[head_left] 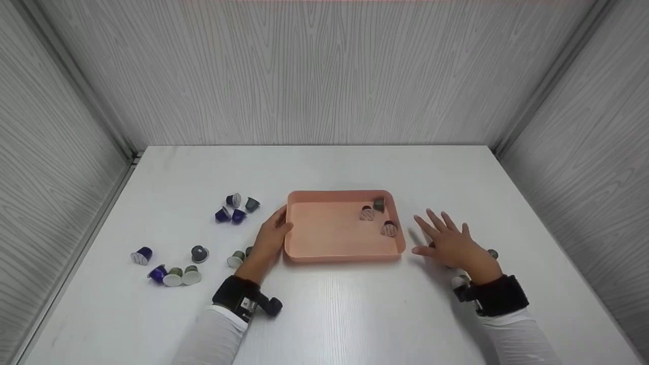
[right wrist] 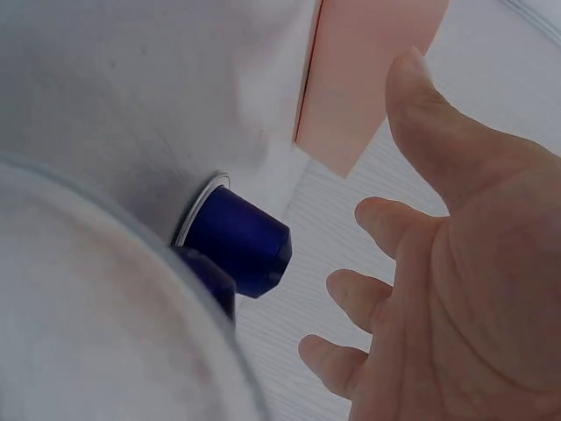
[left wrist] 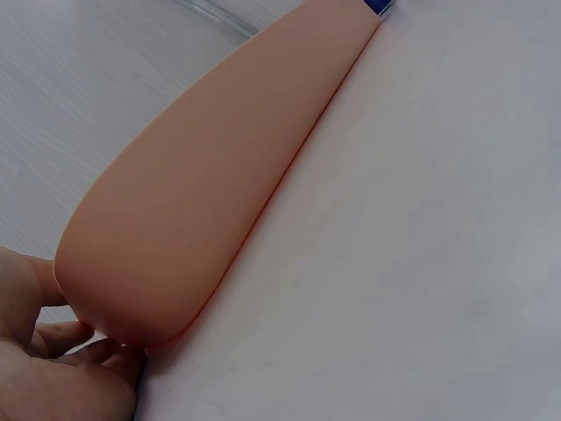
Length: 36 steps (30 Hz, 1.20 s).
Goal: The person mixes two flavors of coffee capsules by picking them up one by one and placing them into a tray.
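My left hand [head_left: 269, 237] grips the left rim of a shallow pink tray [head_left: 324, 258], its thumb over the edge. In the left wrist view, the fingers curl at the corner of the tray's outer wall [left wrist: 193, 193]. Inside the tray, toward its right end, lie a green coffee capsule [head_left: 379, 204] and two capsules with striped pale lids [head_left: 389, 229]. My right hand [head_left: 454, 246] hovers just right of the tray, fingers spread, holding nothing. Beneath it, partly hidden, are more capsules; the right wrist view shows a blue one [right wrist: 237, 237] on its lid.
Left of the tray, several blue and green capsules [head_left: 238, 216] form a loose group. Further toward the front left lie more, including a grey-green one [head_left: 200, 253] and green ones with white lids [head_left: 191, 275]. Pale wood-grain panels [head_left: 324, 76] enclose the white table [head_left: 329, 314].
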Tool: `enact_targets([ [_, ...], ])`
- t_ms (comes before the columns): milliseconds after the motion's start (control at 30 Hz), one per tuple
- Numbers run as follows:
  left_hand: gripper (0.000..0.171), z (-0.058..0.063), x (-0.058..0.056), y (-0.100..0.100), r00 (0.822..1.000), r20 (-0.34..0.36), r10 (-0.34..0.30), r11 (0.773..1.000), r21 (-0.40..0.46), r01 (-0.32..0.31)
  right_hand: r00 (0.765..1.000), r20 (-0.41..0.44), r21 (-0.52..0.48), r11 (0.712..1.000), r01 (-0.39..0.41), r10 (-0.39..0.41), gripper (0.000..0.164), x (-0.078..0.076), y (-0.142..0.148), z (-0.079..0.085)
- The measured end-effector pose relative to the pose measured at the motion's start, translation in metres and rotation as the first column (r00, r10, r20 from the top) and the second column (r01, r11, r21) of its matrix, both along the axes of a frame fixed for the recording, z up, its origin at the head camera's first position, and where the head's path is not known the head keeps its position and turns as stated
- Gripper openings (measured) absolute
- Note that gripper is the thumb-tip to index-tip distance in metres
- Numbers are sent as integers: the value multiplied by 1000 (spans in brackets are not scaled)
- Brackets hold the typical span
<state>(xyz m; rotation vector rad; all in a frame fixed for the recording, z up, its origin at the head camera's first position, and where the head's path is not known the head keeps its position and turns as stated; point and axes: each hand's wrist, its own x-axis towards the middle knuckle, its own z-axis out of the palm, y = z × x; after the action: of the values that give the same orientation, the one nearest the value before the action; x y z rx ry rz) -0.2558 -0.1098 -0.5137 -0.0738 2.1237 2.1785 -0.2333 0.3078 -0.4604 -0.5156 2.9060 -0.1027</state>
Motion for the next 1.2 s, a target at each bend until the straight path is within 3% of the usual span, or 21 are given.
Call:
enact_targets([
  [100, 58, -2, 0, 2, 1000, -4, 10, 1000, -15, -10, 1000, 7, -38, 999, 12, -11, 86, 2, 2, 0],
  [200, 58, -13, -5, 3, 1000, -8, 30, 999, -12, -30, 1000, 22, -52, 999, 7, -6, 85, 3, 6, -2],
  [367, 58, -14, -6, 3, 999, 2, 33, 999, 15, -33, 997, 82, -93, 996, 6, 2, 84, 2, 10, -3],
  [733, 58, -17, -6, 4, 1000, -2, 25, 1000, 4, -25, 969, 217, -102, 985, 138, -113, 75, 5, 16, -4],
  [900, 59, -17, -7, 3, 1000, -18, 21, 1000, 8, -21, 977, 201, -112, 988, 102, -78, 63, 5, 15, -2],
  [1200, 59, -13, -7, 2, 1000, 13, 25, 999, -42, -24, 993, 117, -76, 997, 22, -13, 38, 1, 15, 0],
])
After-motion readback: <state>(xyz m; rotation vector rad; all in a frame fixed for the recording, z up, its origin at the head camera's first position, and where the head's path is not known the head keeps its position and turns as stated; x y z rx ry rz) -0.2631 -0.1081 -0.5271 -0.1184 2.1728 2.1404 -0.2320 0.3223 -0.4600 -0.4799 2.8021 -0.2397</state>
